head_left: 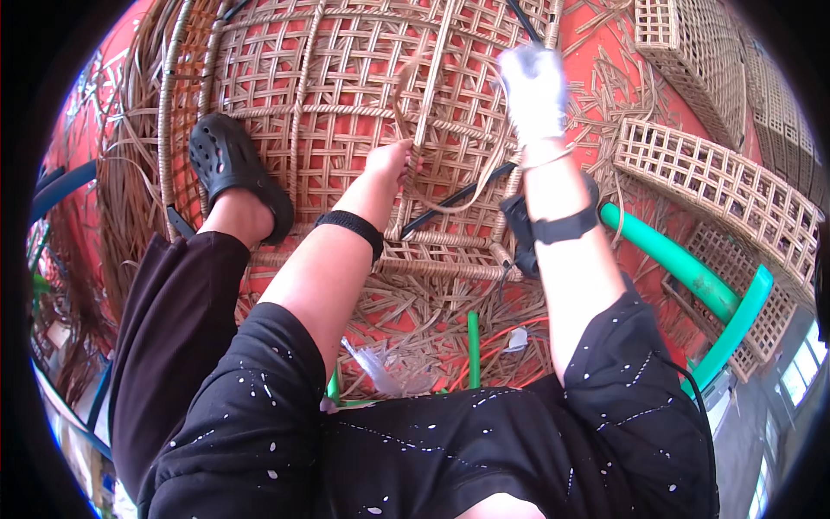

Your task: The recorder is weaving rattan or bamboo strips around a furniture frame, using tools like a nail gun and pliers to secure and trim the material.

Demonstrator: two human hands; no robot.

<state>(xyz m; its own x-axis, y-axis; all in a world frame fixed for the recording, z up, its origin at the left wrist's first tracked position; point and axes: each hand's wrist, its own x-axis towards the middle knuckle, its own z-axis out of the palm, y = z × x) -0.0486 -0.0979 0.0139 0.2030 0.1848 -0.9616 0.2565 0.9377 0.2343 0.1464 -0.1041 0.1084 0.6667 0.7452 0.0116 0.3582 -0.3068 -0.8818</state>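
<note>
A large woven cane panel [363, 65] on a frame wrapped with cane lies in front of me. My left hand [393, 163] is at the panel's near middle, its fingers closed on a thin cane strip [402, 91] beside a wrapped bar. A loose loop of cane strip [471, 206] curves below and right of that hand. My right hand [532, 91], in a white glove, is over the panel's right edge. It looks closed, but glare and motion blur hide what its fingers hold. A strip crosses the right wrist.
A bundle of long cane strips [130, 173] lies at the left. Woven baskets [726, 169] stand at the right, near green tubes [674, 255]. Cane scraps [406, 303] litter the red floor. My dark clog [229, 164] rests on the panel's left side.
</note>
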